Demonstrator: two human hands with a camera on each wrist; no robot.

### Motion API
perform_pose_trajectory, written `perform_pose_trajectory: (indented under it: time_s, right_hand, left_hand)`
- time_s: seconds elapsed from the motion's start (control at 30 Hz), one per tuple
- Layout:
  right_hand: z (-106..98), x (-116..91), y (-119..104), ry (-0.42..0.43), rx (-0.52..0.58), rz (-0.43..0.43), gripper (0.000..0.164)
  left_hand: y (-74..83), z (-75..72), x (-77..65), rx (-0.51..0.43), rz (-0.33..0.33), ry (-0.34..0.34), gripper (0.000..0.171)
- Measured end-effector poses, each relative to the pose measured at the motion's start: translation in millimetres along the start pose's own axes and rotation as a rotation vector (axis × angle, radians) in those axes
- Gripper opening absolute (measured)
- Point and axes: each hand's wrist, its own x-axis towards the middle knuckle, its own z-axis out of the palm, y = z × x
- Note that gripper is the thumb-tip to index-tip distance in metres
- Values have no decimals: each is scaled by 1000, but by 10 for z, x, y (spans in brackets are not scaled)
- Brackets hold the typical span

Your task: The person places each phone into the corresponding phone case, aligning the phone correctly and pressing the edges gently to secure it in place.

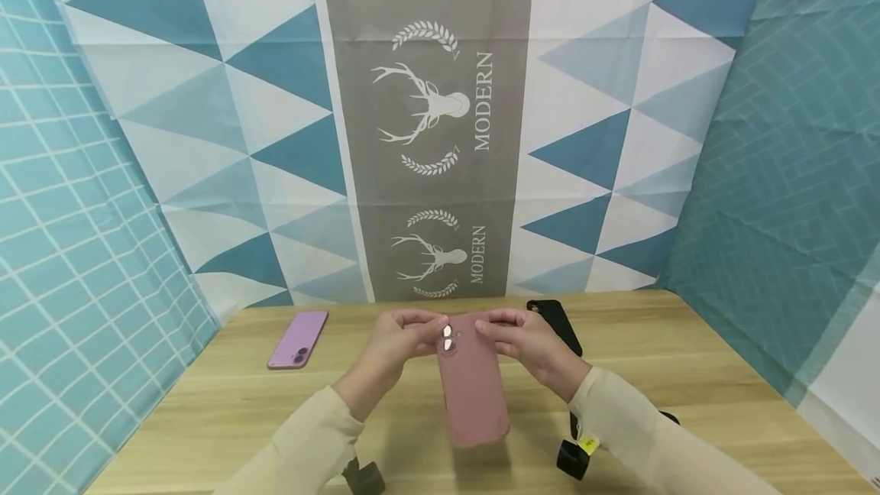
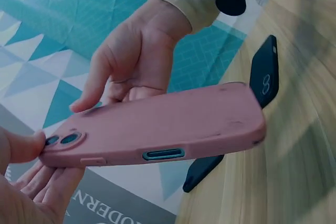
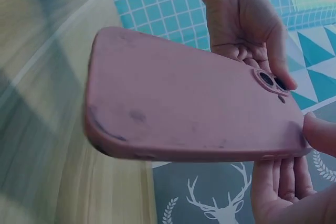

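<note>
A pink phone case (image 1: 474,388) with two shiny round lenses at one corner is held up above the table, its back toward me. Its lower corners are scuffed, and a slot shows in its side (image 2: 164,154). My left hand (image 1: 402,342) pinches the camera corner between thumb and fingers. At the other top corner, my right hand (image 1: 529,338) grips it, thumb on the back and fingers behind. In the right wrist view the left hand (image 3: 244,22) is on the far edge and the right hand (image 3: 294,184) on the near one. The front side is hidden.
On the wooden table (image 1: 227,418), a lilac phone (image 1: 299,338) lies at the left. A black phone case (image 1: 560,325) lies behind my right hand. Another black case (image 2: 265,72) is mostly hidden by the right forearm. A patterned cloth (image 1: 433,174) hangs behind the table.
</note>
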Motion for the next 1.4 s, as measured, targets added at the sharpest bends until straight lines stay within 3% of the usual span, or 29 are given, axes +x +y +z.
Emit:
perform_pose_trajectory:
  time_s: [0.23, 0.33, 0.47, 0.6, 0.87, 1.0, 1.17, 1.4]
  right_hand:
    - [66, -5, 70, 111, -251, -82, 51]
    - [150, -9, 80, 164, -370, -145, 63]
    - [290, -25, 79, 214, -509, -256, 82]
    - [411, -40, 96, 236, -634, -343, 91]
    - [523, -88, 213, 375, -931, -415, 98]
    - [501, -32, 188, 385, -951, -445, 94]
    - [422, 39, 163, 334, -865, -391, 87]
    - [291, 3, 214, 239, -770, -259, 77]
  left_hand:
    - [-12, -40, 78, -139, -54, 168, 23]
    - [-15, -51, 101, -196, -66, 219, 24]
    - [-23, -61, 101, -234, -65, 249, 21]
    - [-22, -53, 94, -272, -62, 278, 11]
    - [-11, 32, 88, -308, -97, 277, 6]
    - [6, 13, 85, -291, -99, 274, 9]
    - [-11, -25, 102, -305, -111, 231, 7]
    - [-95, -96, 100, -227, -148, 18, 28]
